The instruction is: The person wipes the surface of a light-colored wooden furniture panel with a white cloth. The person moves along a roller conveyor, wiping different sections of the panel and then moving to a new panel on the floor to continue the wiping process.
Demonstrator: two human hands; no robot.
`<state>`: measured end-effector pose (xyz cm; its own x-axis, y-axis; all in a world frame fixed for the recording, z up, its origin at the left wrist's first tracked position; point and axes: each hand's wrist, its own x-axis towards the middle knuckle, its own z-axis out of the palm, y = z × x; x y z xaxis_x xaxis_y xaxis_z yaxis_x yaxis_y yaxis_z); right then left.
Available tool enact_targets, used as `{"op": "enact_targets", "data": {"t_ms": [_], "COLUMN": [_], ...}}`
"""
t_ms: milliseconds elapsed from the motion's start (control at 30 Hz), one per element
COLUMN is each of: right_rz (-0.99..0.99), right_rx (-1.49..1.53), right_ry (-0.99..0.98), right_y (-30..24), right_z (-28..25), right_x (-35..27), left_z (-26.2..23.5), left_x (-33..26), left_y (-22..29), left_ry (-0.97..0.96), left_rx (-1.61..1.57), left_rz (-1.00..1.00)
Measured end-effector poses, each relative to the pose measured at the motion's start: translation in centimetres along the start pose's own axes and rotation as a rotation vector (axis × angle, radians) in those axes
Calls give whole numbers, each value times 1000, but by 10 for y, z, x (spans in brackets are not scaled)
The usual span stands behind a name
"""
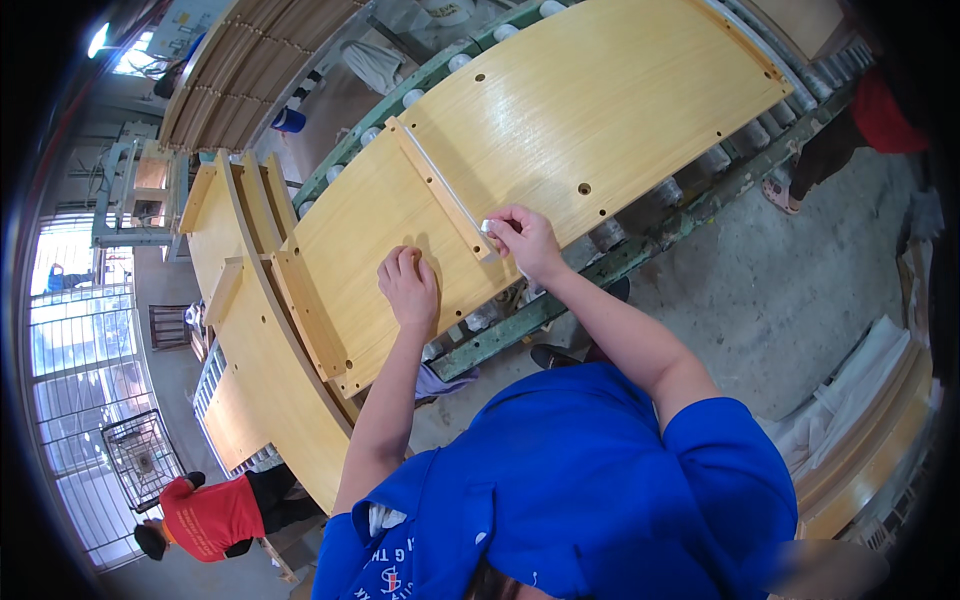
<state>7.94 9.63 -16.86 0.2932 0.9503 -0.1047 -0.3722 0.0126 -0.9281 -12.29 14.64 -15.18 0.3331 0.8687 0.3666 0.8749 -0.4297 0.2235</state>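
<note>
A long yellow wooden panel (525, 115) with drilled holes lies in front of me. Across it runs a narrow wooden strip (436, 185) with a thin pale line along its right side. Near the strip's closer end, my right hand (527, 243) pinches a small white piece, perhaps a wad (487, 227), between thumb and fingers; its exact kind is unclear. My left hand (409, 288) rests on the panel left of the strip, fingers loosely bent and holding nothing. A second wooden strip (308, 315) crosses the panel's left end.
The panel lies on a green-framed roller conveyor (560, 305). More yellow panels (262, 350) stand on the left, with a person in red (212, 515) beyond. Another person's red sleeve (888, 115) shows at far right. Stacked brown boards (245, 65) are at upper left.
</note>
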Motion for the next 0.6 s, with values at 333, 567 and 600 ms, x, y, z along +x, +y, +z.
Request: {"op": "enact_targets", "data": {"t_ms": [333, 567, 600], "right_rz": [-134, -99, -80], "right_rx": [-317, -268, -224], "right_ry": [36, -34, -21], "right_y": [0, 5, 5], "right_z": [-6, -12, -11], "right_x": [-32, -32, -29], "left_z": [3, 2, 2], "left_x": [0, 1, 1], "left_y": [-4, -4, -4], "left_ry": [20, 4, 5], "left_rx": [-2, -8, -13], "left_rz": [10, 7, 3]}}
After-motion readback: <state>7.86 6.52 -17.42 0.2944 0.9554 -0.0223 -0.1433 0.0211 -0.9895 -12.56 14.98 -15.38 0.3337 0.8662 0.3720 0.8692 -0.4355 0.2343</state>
